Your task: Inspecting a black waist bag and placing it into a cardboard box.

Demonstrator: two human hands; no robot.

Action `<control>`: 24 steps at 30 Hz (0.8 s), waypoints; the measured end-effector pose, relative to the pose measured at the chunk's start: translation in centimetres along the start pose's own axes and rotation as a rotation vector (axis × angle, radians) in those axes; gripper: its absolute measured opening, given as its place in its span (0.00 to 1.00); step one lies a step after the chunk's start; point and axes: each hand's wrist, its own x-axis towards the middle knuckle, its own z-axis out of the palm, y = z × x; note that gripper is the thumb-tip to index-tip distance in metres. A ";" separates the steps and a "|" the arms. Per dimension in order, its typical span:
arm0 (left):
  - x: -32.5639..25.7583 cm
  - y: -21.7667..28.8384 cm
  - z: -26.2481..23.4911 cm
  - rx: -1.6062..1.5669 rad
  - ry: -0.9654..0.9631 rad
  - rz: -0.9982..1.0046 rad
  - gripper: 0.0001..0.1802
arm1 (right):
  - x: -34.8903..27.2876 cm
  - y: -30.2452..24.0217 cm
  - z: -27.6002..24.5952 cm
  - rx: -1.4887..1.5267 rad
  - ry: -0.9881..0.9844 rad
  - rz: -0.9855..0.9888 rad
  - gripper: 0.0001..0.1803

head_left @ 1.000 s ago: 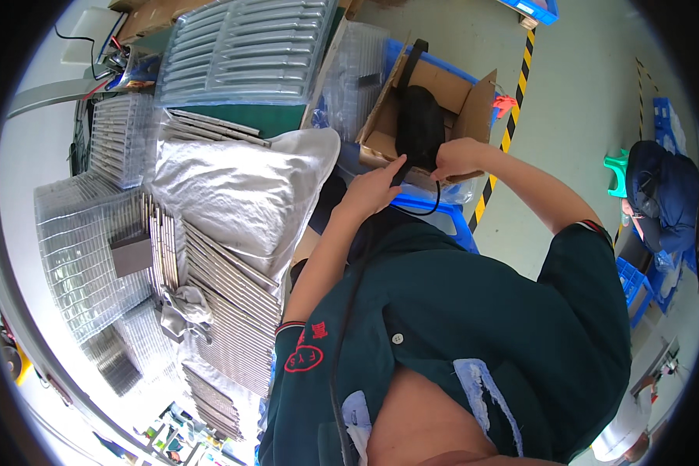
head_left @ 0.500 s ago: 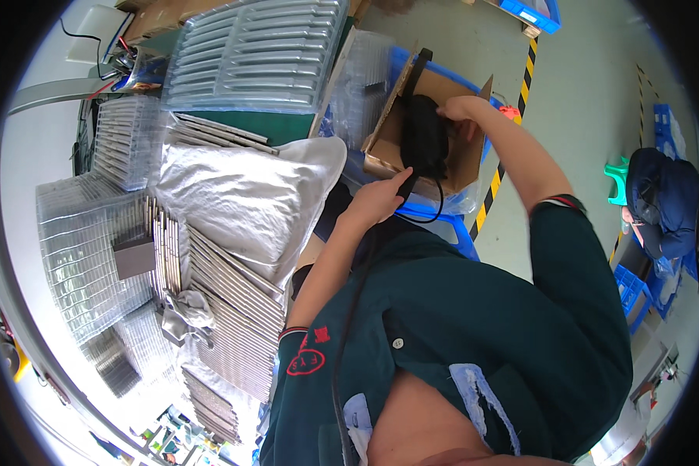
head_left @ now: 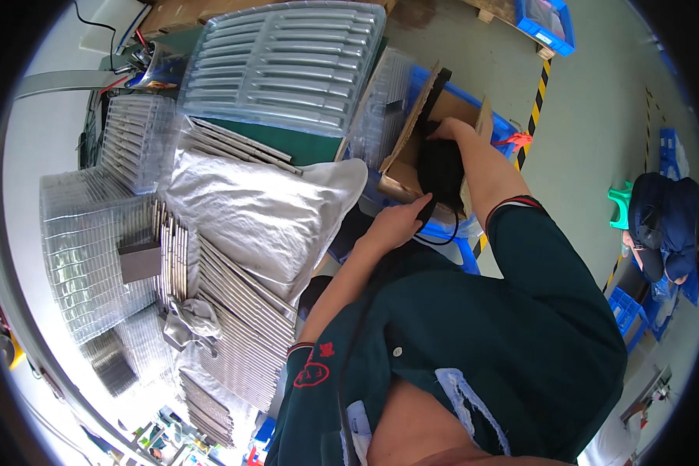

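A black, soft-looking pouch (head_left: 440,172) is partly inside an open cardboard box (head_left: 400,184). At its far end, my right hand (head_left: 452,132) reaches in with bent fingers closed on the black material; the fingertips are partly hidden. My left hand (head_left: 396,225) is at the near end, its index finger lying along the pouch's edge and the other fingers curled at a black flap below. A black strap (head_left: 435,93) runs up the box's left wall. From the near end a thin black cord (head_left: 443,242) loops down.
The box sits in a blue crate (head_left: 505,128) with a red tie (head_left: 514,141). Left of me, a bench carries clear plastic trays (head_left: 279,66), metal rods (head_left: 245,326) and a white cloth (head_left: 256,206). A person (head_left: 664,225) sits at the far right by a green stool (head_left: 620,205).
My right hand has moved farther over the pouch, and its elbow has come in closer. My left hand stays at the near end. The whole view has shifted slightly.
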 end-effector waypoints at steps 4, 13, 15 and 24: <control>-0.2 -0.2 0.1 -0.033 0.026 0.017 0.32 | -1.5 -0.4 -0.4 0.002 0.124 -0.042 0.34; -0.4 -0.4 1.1 -0.046 0.012 0.002 0.33 | -2.5 1.1 -0.1 0.135 0.143 0.111 0.35; -0.7 -0.4 1.2 -0.038 -0.006 -0.020 0.34 | -3.2 0.9 0.9 0.219 0.120 0.183 0.34; -1.8 -1.9 1.8 -0.111 0.244 0.092 0.33 | -7.3 -1.8 5.3 1.033 0.506 0.069 0.32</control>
